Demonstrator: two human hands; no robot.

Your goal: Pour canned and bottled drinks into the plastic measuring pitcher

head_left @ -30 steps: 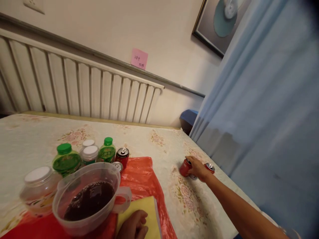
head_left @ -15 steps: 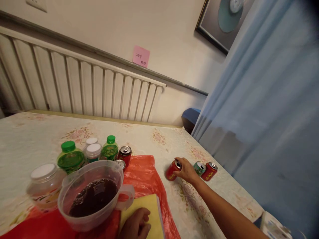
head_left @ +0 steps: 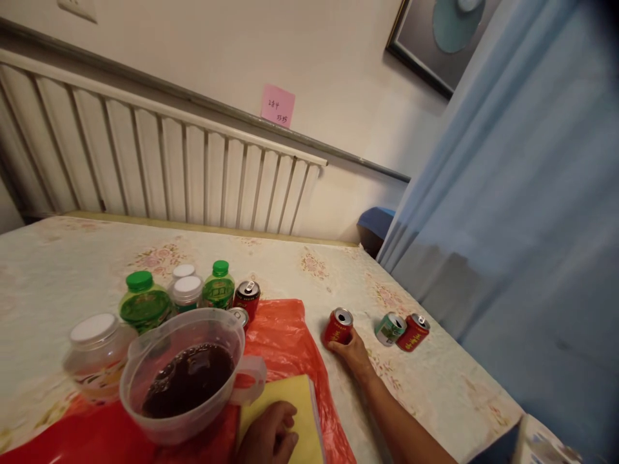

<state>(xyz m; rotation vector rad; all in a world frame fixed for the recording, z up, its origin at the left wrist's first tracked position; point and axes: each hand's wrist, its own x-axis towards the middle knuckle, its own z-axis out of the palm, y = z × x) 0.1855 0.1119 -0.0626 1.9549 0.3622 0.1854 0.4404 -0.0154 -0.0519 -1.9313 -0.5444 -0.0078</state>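
My right hand (head_left: 354, 356) is wrapped round the lower front of an upright red drink can (head_left: 337, 327), its thumb at the near left side. The can stands on the flowered tablecloth with its top opened. My left hand (head_left: 271, 430) rests on a yellow notebook (head_left: 305, 412), fingers curled in and empty. Left of it stands a clear plastic jug (head_left: 227, 335) holding dark brown liquid (head_left: 188, 380). To the right of my right hand, a green can (head_left: 389, 330) leans beside another red can (head_left: 414, 333).
Behind the jug are a clear jar (head_left: 99, 357), green-capped bottles (head_left: 145, 306), white-lidded jars (head_left: 187, 293) and a dark red can (head_left: 248, 299). A red plastic sheet (head_left: 280, 335) lies under the jug and notebook. A blue curtain (head_left: 507, 193) hangs at the right; a radiator (head_left: 169, 164) is behind.
My right hand has shifted from the can's top and right side to its lower front. The can is still upright. My left hand stays on the notebook; the view has shifted slightly.
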